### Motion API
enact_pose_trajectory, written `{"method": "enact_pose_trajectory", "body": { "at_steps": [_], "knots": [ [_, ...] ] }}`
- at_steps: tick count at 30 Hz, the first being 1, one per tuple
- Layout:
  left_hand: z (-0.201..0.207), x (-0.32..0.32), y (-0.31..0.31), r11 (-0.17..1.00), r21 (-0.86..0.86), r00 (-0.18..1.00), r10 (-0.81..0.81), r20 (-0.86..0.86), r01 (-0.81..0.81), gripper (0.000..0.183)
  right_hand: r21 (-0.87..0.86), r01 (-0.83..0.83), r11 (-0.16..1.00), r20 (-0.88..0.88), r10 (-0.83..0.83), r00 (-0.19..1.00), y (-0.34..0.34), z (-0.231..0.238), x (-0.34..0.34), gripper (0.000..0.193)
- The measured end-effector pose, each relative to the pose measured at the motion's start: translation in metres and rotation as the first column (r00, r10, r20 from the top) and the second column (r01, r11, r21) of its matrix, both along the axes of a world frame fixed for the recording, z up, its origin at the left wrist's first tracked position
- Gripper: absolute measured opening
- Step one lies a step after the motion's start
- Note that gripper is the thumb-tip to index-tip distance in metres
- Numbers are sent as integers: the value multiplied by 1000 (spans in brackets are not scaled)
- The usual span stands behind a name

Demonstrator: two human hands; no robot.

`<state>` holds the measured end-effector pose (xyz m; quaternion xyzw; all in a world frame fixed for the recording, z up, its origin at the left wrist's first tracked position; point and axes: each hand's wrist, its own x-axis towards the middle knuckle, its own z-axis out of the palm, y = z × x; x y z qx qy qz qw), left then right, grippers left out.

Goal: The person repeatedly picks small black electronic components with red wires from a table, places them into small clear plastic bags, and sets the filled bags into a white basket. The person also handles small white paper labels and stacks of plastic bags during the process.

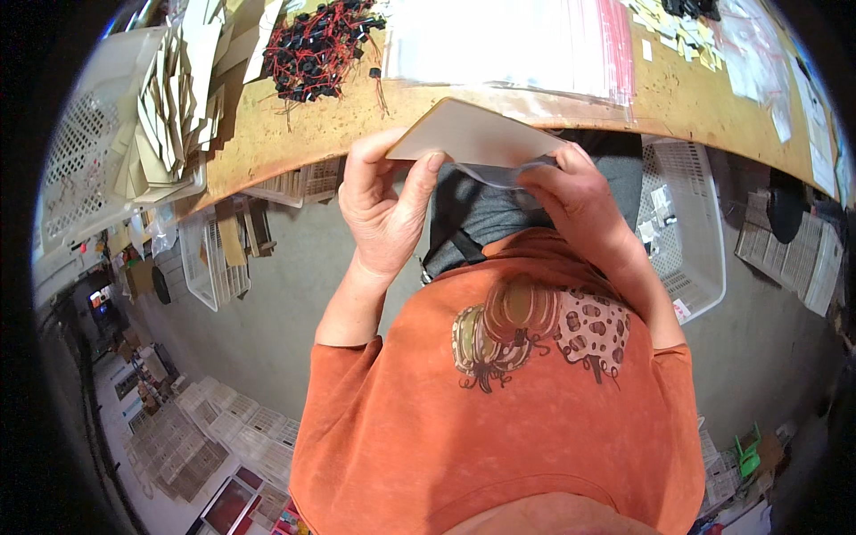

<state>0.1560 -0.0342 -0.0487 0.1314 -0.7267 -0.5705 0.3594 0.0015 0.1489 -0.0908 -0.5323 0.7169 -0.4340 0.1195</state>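
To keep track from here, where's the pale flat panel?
In the head view, the panel is above centre, between the left hand and the right hand, by the near edge of the wooden table.

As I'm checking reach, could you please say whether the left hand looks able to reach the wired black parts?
Probably yes, once free: the left hand holds the pale panel, but nothing seems to block its way to the wired black parts.

Wired parts [312, 53] left of plastic sheets [508, 45] on the table [267, 143], panel [481, 134] before them.
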Motion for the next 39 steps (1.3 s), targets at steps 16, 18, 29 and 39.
{"method": "enact_pose_trajectory", "body": {
  "at_steps": [16, 18, 29, 39],
  "knots": [
    [0, -3, 3, 726, -573, 862, -53, 504, 380, 12, -40, -48, 998, -134, 42, 990, 3, -14, 13, 12],
    [-15, -5, 9, 733, -518, 832, -119, 542, 442, 12, -76, -79, 994, -118, 70, 991, 0, -6, 16, 12],
    [-42, 5, 14, 833, -192, 671, -258, 695, 519, 26, 103, -78, 992, -187, 96, 978, 4, 8, 18, 14],
    [3, -12, -46, 837, -543, 941, 130, 314, 66, 20, 114, 51, 992, -214, -25, 977, 18, 7, 12, 18]
  ]
}}
